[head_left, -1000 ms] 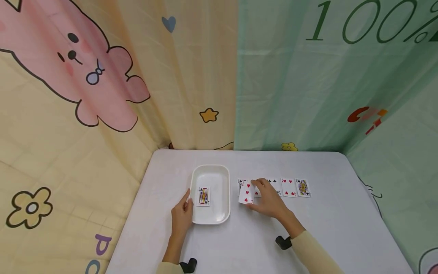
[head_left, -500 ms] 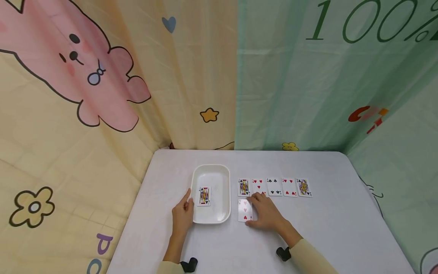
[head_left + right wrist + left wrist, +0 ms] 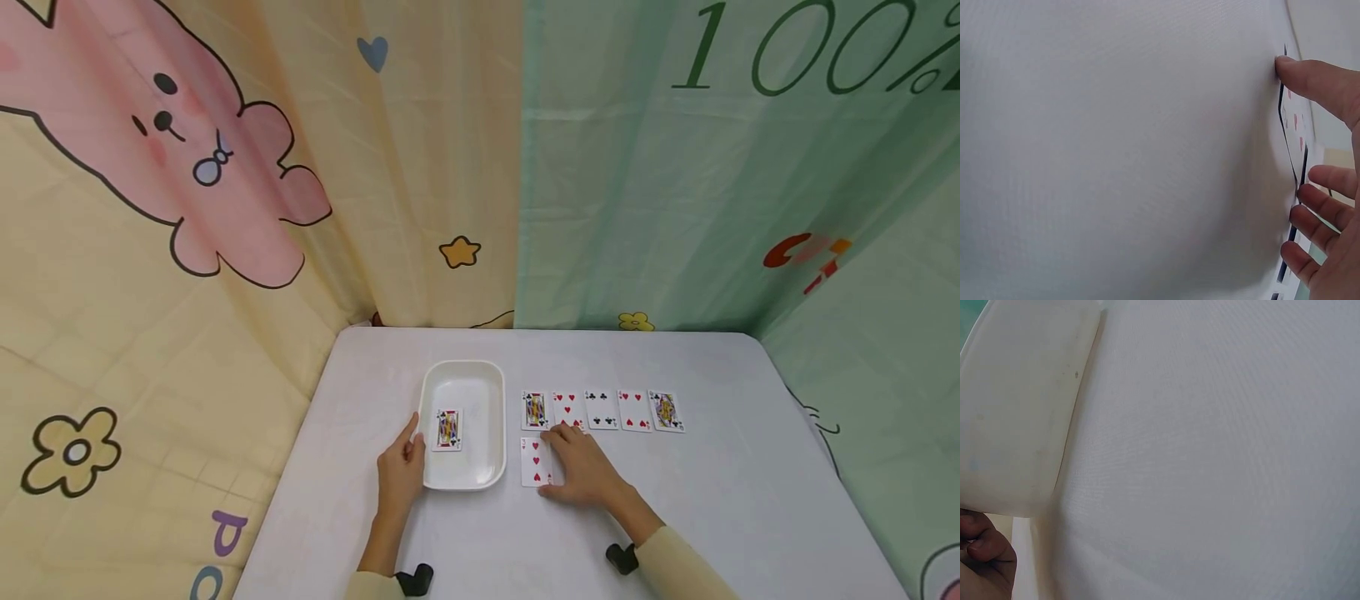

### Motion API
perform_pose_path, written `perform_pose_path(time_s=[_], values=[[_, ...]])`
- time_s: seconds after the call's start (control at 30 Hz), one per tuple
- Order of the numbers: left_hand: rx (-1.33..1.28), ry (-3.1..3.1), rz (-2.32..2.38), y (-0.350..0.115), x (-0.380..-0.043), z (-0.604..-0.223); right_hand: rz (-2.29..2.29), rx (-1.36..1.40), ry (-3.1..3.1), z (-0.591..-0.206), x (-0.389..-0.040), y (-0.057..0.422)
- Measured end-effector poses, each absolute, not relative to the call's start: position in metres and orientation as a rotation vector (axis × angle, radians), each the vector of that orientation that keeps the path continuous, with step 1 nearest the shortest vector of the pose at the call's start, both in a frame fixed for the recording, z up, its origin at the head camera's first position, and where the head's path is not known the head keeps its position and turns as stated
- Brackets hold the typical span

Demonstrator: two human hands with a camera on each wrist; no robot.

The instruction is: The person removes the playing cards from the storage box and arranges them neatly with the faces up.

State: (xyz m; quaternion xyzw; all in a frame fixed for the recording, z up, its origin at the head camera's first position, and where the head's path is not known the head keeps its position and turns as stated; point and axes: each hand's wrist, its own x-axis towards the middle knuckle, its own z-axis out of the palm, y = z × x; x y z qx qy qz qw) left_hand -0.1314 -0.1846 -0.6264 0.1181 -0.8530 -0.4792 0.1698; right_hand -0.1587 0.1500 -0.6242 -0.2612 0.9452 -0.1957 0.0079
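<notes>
My left hand [image 3: 400, 472] grips the left rim of a white tray [image 3: 498, 417]. A face card [image 3: 447, 431] lies inside the tray. In the left wrist view, curled fingers [image 3: 991, 547] show at the tray's end, beside its outer wall [image 3: 1022, 412]. To the right of the tray, my right hand [image 3: 581, 467] holds a hearts playing card [image 3: 534, 462] by its edges, low at the table. In the right wrist view, the thumb [image 3: 1310, 78] is on one edge of this slightly bowed card, with the fingertips near its far end.
Above the held card runs a row of face-up cards: a face card [image 3: 535, 410], a hearts card [image 3: 568, 407], a clubs card [image 3: 602, 410], another hearts card [image 3: 634, 411] and a face card [image 3: 666, 411]. Printed curtains [image 3: 637, 208] stand behind the white table [image 3: 675, 500].
My right hand has brought the hearts card down from over the row to the table below the row's left end, then shifted it slightly. The left hand and tray stay put.
</notes>
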Motion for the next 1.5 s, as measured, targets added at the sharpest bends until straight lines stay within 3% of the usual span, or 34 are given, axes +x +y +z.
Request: perform_pose_path(time_s=[0.5, 0.9, 1.5], values=[[0.332, -2.403, -1.379, -0.185, -0.131, -0.625, -0.838, -0.690, 3.008, -0.594, -0.180, 0.135], [0.355, -2.406, -1.409, -0.186, -0.130, -0.625, -0.943, -0.838, 2.925, -0.560, -0.206, 0.061], [0.333, -2.402, -1.391, -0.186, -0.131, -0.626, -0.684, -1.052, 2.787, -0.569, -0.227, -0.004]])
